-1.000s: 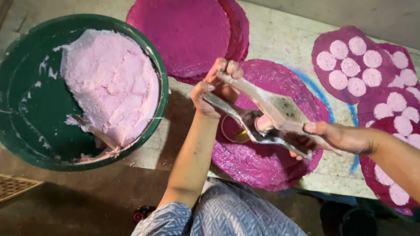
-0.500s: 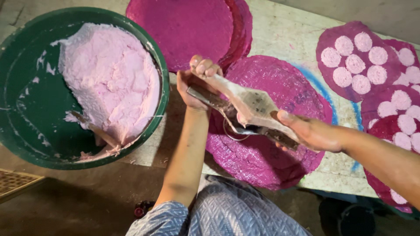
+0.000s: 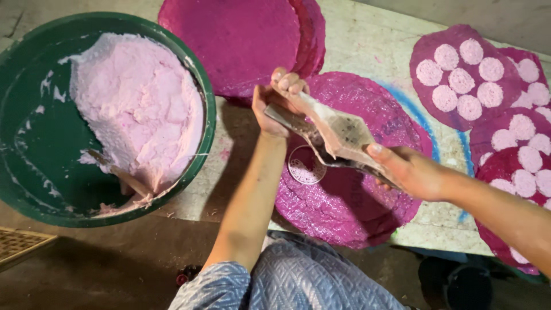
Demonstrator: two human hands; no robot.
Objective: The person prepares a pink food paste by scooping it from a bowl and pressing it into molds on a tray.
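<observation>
Both my hands hold a hinged metal press closed above a round magenta mat. My left hand grips the press's far end. My right hand squeezes its near handles together. A thin round pink disc lies on the mat just under the press. A green basin at the left holds a mound of pale pink dough with a wooden stick in it.
More magenta mats are stacked at the back. Mats at the right carry several pale pink discs. My patterned blue clothing fills the bottom. A woven grid object lies at bottom left.
The press, open with dough inside a second ago, has been squeezed shut and shifted left. A thin pink disc now lies on the mat beneath it.
</observation>
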